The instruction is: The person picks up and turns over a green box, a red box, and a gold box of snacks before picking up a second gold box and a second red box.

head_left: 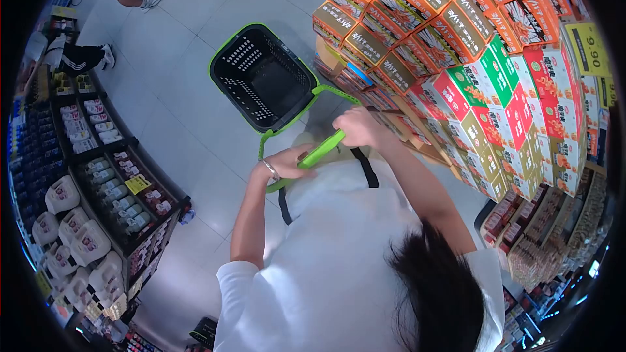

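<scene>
A black shopping basket (244,58) with a green rim stands upright on the floor ahead of me. Its perforated walls show, and I see nothing inside. From the near side, a green pull handle (321,150) reaches back to my waist. My left hand (287,161), with a bracelet at the wrist, is closed on the left part of the handle. Fingers wrapped, my right hand (357,126) grips the right end of it.
Stacked orange boxes (417,10) and red, green and white cartons (502,111) rise close on my right. Bottles (117,195) and white jugs (88,238) fill shelves on my left. Two people's legs (88,57) show at the upper left. Grey tile floor (173,124) lies between.
</scene>
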### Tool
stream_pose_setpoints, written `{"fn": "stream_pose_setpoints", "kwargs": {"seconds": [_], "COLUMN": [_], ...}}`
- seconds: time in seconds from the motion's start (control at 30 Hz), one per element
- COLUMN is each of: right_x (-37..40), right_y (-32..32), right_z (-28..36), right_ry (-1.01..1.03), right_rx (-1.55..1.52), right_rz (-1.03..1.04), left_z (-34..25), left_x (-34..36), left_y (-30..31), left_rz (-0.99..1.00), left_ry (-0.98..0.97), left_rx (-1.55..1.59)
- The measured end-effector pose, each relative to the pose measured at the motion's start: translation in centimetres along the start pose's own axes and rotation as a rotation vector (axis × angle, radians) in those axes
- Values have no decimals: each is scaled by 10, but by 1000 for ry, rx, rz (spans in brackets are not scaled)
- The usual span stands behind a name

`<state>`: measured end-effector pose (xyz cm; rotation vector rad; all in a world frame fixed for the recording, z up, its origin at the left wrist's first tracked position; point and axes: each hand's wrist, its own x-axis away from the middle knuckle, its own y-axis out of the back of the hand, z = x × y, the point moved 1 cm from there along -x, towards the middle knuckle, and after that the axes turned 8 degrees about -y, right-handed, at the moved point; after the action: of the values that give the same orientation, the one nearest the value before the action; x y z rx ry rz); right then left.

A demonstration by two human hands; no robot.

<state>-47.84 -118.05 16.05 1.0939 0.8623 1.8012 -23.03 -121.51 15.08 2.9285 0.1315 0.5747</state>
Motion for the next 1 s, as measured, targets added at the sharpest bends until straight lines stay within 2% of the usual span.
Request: {"fn": "stream_pose_setpoints", "kwargs": {"seconds": [0.07, 0.1, 0.17, 0.2, 0.23, 0.3, 0.37, 0.4, 0.43, 0.5, 0.57, 0.6, 0.63, 0.7, 0.77, 0.83, 1.0], "right_x": [-12, -19, -28, -32, -37, -34, -29, -21, -17, -5, 13, 21, 27, 34, 45, 51, 44], "right_y": [4, 8, 17, 20, 26, 25, 16, 36, 38, 46, 65, 73, 76, 87, 98, 104, 129], "right_z": [4, 2, -4, -5, -7, -19, -33, -31, -35, -49, -57, -61, -67, -84, -97, -107, -117], "right_ry": [33, 36, 85, 90, 77, 65, 126, 118, 116, 75, 56, 40, 33, -29, -72, -108, -38], "right_rx": [-36, -31, -60, -56, -44, -30, -31, -18, -21, -123, -216, -308, -313, -260, -243, -229, -196], "right_rz": [-28, -25, -26, -25, -10, 2, -151, -33, -40, -331, -401, -469, -476, -643, -626, -605, -721], "left_z": [-6, -12, -24, -29, -38, -52, -55, -52, -46, -38, -46, -47, -47, -51, -55, -66, -72], "left_x": [-23, -32, -49, -55, -61, -73, -81, -86, -92, -103, -107, -110, -113, -125, -134, -145, -164], "left_y": [10, 16, 27, 33, 42, 45, 37, 32, 28, 36, 46, 47, 48, 59, 63, 67, 76], "left_rz": [-149, -154, -222, -264, -270, -313, -342, -393, -441, -459, -368, -361, -389, -408, -439, -444, -449], "left_ry": [-163, -167, -92, 9, 6, 147, 148, 86, 23, -35, 29, 29, 15, -7, 133, 117, 103], "left_rx": [223, 226, 524, 495, 493, 375, 317, 321, 326, 215, -44, -50, 10, 66, -35, -98, -250]}}
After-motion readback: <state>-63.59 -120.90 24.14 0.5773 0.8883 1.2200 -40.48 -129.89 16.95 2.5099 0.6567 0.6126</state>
